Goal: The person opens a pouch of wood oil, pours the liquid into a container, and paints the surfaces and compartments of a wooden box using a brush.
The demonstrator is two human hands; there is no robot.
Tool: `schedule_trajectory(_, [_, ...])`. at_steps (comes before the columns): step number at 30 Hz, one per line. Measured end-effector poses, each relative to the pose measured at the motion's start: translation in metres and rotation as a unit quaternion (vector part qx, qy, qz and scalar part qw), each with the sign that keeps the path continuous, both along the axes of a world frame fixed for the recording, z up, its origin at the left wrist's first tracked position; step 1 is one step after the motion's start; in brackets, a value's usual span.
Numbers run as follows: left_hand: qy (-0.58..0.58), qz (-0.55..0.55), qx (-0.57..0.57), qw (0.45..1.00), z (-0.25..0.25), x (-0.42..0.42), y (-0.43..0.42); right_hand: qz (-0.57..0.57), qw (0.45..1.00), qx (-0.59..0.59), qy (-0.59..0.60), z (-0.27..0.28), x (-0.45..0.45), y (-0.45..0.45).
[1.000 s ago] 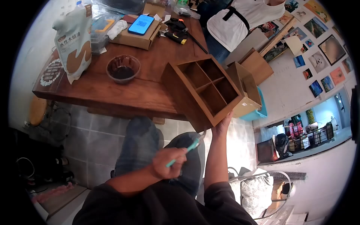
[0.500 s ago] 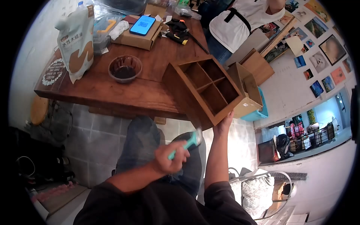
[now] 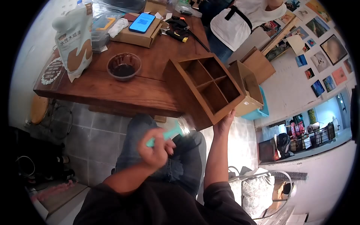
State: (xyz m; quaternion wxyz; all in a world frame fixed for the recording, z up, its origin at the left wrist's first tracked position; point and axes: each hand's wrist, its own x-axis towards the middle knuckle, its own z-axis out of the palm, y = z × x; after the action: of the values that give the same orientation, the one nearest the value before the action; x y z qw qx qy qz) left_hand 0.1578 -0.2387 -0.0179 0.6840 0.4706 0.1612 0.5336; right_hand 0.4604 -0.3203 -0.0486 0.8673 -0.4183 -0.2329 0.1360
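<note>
My left hand (image 3: 154, 147) is closed round the turquoise handle of a brush (image 3: 173, 131). Motion blurs its pale bristles, which are close to the lower left side of a brown wooden box (image 3: 187, 90); I cannot tell whether they touch. Crossed dividers split the box into several compartments. It is held tilted at the table's right end, its open face turned up and to the right. My right hand (image 3: 225, 122) grips its lower right corner, some fingers hidden behind it. On the table stands a clear plastic bowl (image 3: 124, 67) with dark liquid inside and brown smears on its wall.
On the wooden table (image 3: 150, 92) are a standing pouch (image 3: 75, 45) and a cardboard box (image 3: 131, 37) bearing a phone (image 3: 142, 22). Black tools (image 3: 178, 32) lie behind. A person in a white shirt (image 3: 230, 28) stands beyond. An open carton (image 3: 247, 90) is at the right.
My left hand has swung the brush left and slightly up, from below the box's lower corner to near its lower left side. The box and my right hand stay nearly still.
</note>
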Motion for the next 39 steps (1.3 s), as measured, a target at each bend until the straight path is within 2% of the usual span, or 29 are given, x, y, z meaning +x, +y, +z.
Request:
schedule_trajectory(1, [-0.007, 0.033, 0.025, 0.999, 0.003, 0.002, 0.013, -0.004, 1.000, -0.002, 0.001, 0.000, -0.001, -0.001])
schedule_trajectory(4, [0.044, 0.030, -0.011, 0.999, 0.013, 0.007, 0.019, 0.013, 1.000, -0.002, 0.005, -0.001, -0.002, -0.002])
schedule_trajectory(6, [0.054, -0.082, 0.008, 0.995, 0.008, 0.004, 0.001, 0.007, 1.000, -0.001, 0.002, 0.002, -0.004, 0.001])
schedule_trajectory(9, [0.022, -0.079, -0.001, 0.997, 0.005, -0.007, -0.006, -0.011, 1.000, -0.007, 0.003, 0.003, -0.005, 0.003])
schedule_trajectory(11, [-0.009, 0.009, -0.039, 0.999, 0.005, -0.004, 0.010, -0.021, 1.000, -0.016, 0.005, 0.000, -0.003, 0.000])
schedule_trajectory(14, [0.019, 0.012, -0.061, 0.998, 0.010, 0.004, 0.017, -0.012, 1.000, -0.011, 0.021, -0.002, -0.004, 0.000])
schedule_trajectory(16, [0.054, -0.075, -0.056, 0.994, 0.007, 0.003, 0.002, -0.014, 1.000, -0.007, 0.003, 0.002, -0.004, 0.004])
schedule_trajectory(19, [0.032, -0.083, 0.016, 0.996, 0.005, -0.008, -0.008, -0.010, 1.000, -0.004, -0.007, 0.002, -0.005, 0.003])
schedule_trajectory(21, [0.003, -0.058, -0.008, 0.998, 0.003, -0.008, 0.004, -0.018, 1.000, -0.010, 0.004, 0.003, -0.007, 0.003])
schedule_trajectory(23, [0.036, 0.066, 0.129, 0.989, 0.012, -0.001, 0.024, -0.023, 0.999, -0.018, 0.013, 0.003, -0.008, 0.002])
schedule_trajectory(25, [0.043, 0.086, 0.154, 0.983, 0.002, 0.014, 0.025, -0.031, 0.999, -0.026, 0.013, 0.002, -0.006, 0.004])
schedule_trajectory(27, [0.065, 0.120, 0.432, 0.891, -0.004, 0.025, 0.016, -0.023, 0.999, -0.021, 0.009, 0.001, -0.005, 0.003])
schedule_trajectory(29, [0.090, 0.093, 0.516, 0.847, 0.007, 0.022, -0.006, -0.020, 1.000, -0.019, 0.007, -0.001, -0.003, 0.004])
schedule_trajectory(31, [0.096, 0.063, 0.532, 0.839, 0.008, 0.018, -0.007, -0.014, 1.000, -0.008, -0.007, -0.004, -0.002, 0.001])
schedule_trajectory(33, [0.030, 0.135, 0.476, 0.868, 0.004, 0.013, 0.008, -0.018, 1.000, -0.009, 0.002, -0.005, 0.001, 0.002])
schedule_trajectory(35, [0.067, 0.155, 0.448, 0.878, 0.005, 0.010, 0.021, -0.022, 1.000, -0.009, 0.014, -0.005, 0.001, 0.002])
schedule_trajectory(37, [0.135, 0.222, 0.439, 0.860, 0.003, 0.020, 0.036, -0.014, 1.000, -0.002, 0.012, -0.004, -0.004, 0.002])
schedule_trajectory(39, [0.158, 0.213, 0.448, 0.854, -0.001, 0.034, 0.025, -0.013, 1.000, -0.004, 0.011, -0.004, -0.005, 0.003])
